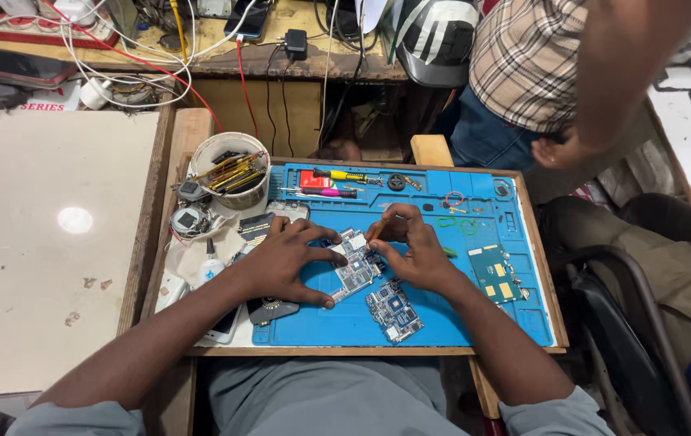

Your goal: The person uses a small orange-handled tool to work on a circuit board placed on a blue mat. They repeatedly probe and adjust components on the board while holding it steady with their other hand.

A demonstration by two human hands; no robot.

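A small circuit board point(352, 266) lies on the blue work mat point(442, 319) in the middle of the bench. My left hand point(285, 262) presses on the board's left side, fingers spread over its edge. My right hand point(410, 246) holds a thin wooden-handled tool point(378, 229) whose tip meets the board's upper right part. A second bare circuit board point(394, 311) rests just below, near my right wrist. A teal circuit board with yellow patches point(495, 274) sits on the mat to the right.
A white tub of tools point(232, 169) stands at the mat's upper left, with screwdrivers point(333, 176) in the mat's top tray. Another person in a checked shirt point(523, 56) stands at the upper right. Cables and chargers point(143, 48) crowd the back shelf.
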